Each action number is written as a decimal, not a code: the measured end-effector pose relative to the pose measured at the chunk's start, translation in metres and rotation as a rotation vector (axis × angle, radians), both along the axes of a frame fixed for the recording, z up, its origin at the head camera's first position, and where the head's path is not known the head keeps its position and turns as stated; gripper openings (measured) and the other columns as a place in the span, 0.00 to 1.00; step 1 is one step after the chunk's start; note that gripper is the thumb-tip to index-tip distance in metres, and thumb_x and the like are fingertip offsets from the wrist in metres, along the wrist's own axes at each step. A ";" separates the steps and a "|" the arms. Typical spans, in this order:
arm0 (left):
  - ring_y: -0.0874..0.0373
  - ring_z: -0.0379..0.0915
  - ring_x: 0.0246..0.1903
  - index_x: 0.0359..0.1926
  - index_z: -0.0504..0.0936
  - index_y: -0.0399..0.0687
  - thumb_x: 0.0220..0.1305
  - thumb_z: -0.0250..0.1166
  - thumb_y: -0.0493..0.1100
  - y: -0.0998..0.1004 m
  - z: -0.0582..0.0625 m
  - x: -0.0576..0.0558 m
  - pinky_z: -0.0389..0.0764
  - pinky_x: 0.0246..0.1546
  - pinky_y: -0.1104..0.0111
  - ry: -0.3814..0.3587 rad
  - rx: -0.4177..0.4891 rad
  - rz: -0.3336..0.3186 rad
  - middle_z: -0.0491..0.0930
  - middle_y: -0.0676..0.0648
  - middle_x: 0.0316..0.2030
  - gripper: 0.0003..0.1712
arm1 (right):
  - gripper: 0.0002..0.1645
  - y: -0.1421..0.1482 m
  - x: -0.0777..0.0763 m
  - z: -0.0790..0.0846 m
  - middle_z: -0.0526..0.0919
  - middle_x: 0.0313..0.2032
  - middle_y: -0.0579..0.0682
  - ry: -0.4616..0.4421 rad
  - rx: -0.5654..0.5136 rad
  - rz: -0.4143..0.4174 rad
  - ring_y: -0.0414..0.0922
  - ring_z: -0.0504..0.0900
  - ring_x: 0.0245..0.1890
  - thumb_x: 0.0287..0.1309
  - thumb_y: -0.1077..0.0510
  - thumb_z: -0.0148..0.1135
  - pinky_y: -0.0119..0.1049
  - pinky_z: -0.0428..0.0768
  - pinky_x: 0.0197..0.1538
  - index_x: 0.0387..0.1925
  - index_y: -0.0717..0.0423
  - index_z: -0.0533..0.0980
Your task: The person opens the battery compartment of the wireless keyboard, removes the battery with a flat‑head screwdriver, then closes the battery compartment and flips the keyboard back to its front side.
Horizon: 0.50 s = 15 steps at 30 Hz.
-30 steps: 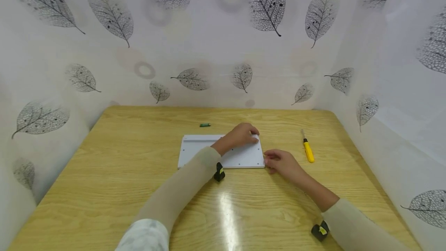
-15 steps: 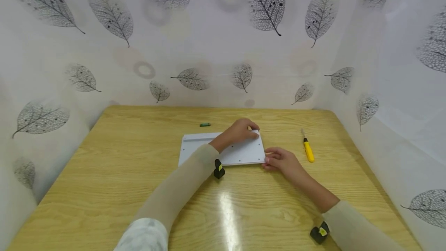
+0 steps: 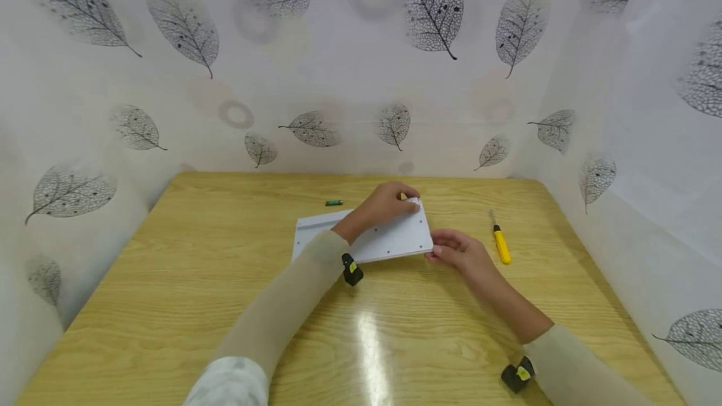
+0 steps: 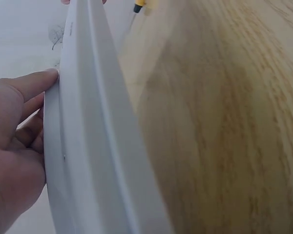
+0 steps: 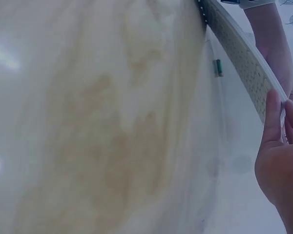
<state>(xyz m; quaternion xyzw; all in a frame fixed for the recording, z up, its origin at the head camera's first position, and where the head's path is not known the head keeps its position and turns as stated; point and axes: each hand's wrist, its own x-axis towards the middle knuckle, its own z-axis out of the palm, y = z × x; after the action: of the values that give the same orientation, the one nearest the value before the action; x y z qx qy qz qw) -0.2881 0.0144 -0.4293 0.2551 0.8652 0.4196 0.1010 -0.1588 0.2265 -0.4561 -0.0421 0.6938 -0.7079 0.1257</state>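
A white keyboard (image 3: 395, 237) is held underside up, small screws dotting its back, its right end raised off the table and its left end lower. My left hand (image 3: 385, 204) reaches across it and grips the far right corner, thumb on the back. At the near right corner, my right hand (image 3: 459, 252) pinches the edge between thumb and fingers. The right wrist view shows the key side of the keyboard (image 5: 244, 58) facing down toward the table. In the left wrist view the ridged long edge of the keyboard (image 4: 93, 122) runs beside the left hand (image 4: 14, 131).
A green battery (image 3: 334, 202) lies on the wooden table (image 3: 197, 268) behind the keyboard. Off to the right is a screwdriver (image 3: 501, 247) with a yellow handle. Leaf-printed white cloth (image 3: 338, 80) surrounds the table's back and sides.
The keyboard's right end has risen from lying flat, tilting it up. Both hands have moved up and away with it, the left hand more than the right. Battery and screwdriver stay put.
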 end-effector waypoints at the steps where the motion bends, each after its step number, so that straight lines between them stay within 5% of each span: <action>1: 0.58 0.74 0.39 0.59 0.83 0.54 0.68 0.66 0.51 -0.001 0.001 0.000 0.77 0.35 0.67 0.002 0.009 0.006 0.80 0.56 0.48 0.20 | 0.28 -0.001 0.000 0.002 0.82 0.51 0.52 0.012 0.004 0.002 0.42 0.87 0.47 0.70 0.62 0.59 0.47 0.79 0.59 0.66 0.72 0.65; 7: 0.57 0.73 0.36 0.58 0.84 0.56 0.68 0.67 0.52 -0.008 0.008 -0.003 0.76 0.31 0.67 0.027 0.077 0.028 0.80 0.55 0.46 0.19 | 0.28 -0.004 -0.004 0.017 0.83 0.52 0.51 0.067 0.025 0.023 0.43 0.87 0.48 0.71 0.59 0.59 0.51 0.77 0.59 0.66 0.69 0.67; 15: 0.57 0.72 0.33 0.58 0.84 0.55 0.67 0.68 0.51 -0.011 0.024 -0.001 0.75 0.28 0.69 0.032 0.152 0.060 0.80 0.52 0.43 0.20 | 0.26 -0.007 -0.005 0.037 0.83 0.50 0.48 0.103 0.006 0.015 0.42 0.87 0.47 0.70 0.59 0.61 0.43 0.81 0.57 0.64 0.67 0.70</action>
<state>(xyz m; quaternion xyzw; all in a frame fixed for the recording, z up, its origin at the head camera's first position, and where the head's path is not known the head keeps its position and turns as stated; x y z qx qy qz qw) -0.2892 0.0033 -0.4053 0.2429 0.8396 0.4828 0.0549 -0.1635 0.2193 -0.4194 -0.0832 0.7011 -0.7017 0.0955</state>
